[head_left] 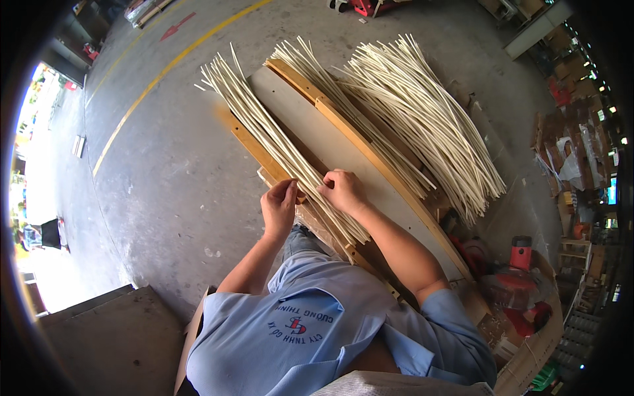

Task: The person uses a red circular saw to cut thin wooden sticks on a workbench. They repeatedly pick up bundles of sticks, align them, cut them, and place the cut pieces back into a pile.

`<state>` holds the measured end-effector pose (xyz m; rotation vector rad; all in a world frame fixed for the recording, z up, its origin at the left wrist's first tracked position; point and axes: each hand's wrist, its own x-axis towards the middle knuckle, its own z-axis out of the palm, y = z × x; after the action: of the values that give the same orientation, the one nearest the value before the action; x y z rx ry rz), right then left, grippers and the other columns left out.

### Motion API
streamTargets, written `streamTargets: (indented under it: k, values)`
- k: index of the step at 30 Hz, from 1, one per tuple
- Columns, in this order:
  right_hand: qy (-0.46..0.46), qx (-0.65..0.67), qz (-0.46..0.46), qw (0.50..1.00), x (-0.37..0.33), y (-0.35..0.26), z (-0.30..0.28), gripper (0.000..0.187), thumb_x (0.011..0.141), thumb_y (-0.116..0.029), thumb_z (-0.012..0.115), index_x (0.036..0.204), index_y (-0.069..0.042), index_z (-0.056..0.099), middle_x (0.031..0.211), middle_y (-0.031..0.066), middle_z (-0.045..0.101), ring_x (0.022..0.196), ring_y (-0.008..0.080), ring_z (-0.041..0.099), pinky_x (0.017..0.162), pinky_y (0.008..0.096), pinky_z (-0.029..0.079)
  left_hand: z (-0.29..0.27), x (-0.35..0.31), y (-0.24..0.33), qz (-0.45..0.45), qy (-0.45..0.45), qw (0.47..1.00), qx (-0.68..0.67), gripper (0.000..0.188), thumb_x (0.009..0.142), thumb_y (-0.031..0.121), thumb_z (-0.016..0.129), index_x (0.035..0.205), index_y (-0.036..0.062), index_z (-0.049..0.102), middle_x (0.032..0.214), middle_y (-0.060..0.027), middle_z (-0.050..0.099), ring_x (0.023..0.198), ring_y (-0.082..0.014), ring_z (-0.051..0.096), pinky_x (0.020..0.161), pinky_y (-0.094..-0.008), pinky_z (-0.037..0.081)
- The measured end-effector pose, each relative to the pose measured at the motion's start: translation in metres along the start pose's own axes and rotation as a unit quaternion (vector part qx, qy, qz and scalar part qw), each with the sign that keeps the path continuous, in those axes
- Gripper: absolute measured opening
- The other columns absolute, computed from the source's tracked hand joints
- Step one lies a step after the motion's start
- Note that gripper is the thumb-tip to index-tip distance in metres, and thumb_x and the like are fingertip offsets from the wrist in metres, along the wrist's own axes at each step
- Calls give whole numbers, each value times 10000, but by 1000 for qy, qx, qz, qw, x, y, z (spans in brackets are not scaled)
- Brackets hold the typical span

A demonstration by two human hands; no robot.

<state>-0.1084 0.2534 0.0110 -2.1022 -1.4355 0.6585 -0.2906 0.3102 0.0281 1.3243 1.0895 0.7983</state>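
A bundle of long, thin, pale rods, cane-like in look, (pixel 264 132) lies lengthwise in front of me between wooden rails. My left hand (pixel 279 203) is at its left side, thumb and fingers pinched together close to the wooden rail (pixel 254 148). On the other side, my right hand (pixel 343 190) has its fingers curled in at the rods' right edge. What either hand pinches, if anything, is too small or hidden to make out. A pale flat board (pixel 370 188) with a wooden strip (pixel 350 132) along it runs beside the bundle, under my right forearm.
A narrower bundle of rods (pixel 370 125) lies beyond the strip, with a large loose pile (pixel 429 125) farther right. Red power tools (pixel 521 254) sit in an open cardboard box (pixel 522 369) at my right. A brown panel (pixel 119 336) stands at lower left. Yellow lines (pixel 178 59) cross the concrete floor.
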Motion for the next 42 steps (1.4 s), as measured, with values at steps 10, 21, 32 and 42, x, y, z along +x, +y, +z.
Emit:
streamTargets:
  k: [10, 21, 32, 42]
  values:
    - [-145, 292, 169, 930, 20, 14, -21, 298, 848, -236, 828, 828, -3, 644, 726, 76, 661, 573, 159, 633, 509, 311, 482, 14, -44, -27, -178, -139, 973, 55, 511, 1049, 418, 625, 808, -15, 749, 676, -81, 728, 565, -128, 675, 533, -295, 528]
    - [-83, 4, 132, 988, 15, -2, -13, 222, 718, -238, 831, 817, -69, 726, 865, 150, 766, 855, 341, 747, 814, 436, 592, 37, -45, -38, -167, -119, 978, 34, 424, 978, 369, 727, 823, -24, 760, 654, -80, 709, 563, -137, 670, 518, -299, 508]
    - [-87, 106, 129, 982, 15, -3, -16, 369, 744, -306, 899, 848, 3, 726, 830, 171, 758, 757, 238, 725, 734, 384, 571, 42, -44, -38, -170, -101, 980, -37, 227, 911, 199, 709, 819, -8, 717, 636, -27, 627, 544, -103, 564, 516, -301, 433]
    - [-208, 147, 144, 956, 12, -36, -29, 450, 701, -284, 915, 913, 66, 728, 847, 171, 746, 750, 220, 715, 692, 369, 569, 48, -44, -24, -155, -126, 973, -112, 286, 1012, 226, 675, 789, 56, 624, 628, 19, 539, 522, -76, 481, 474, -271, 338]
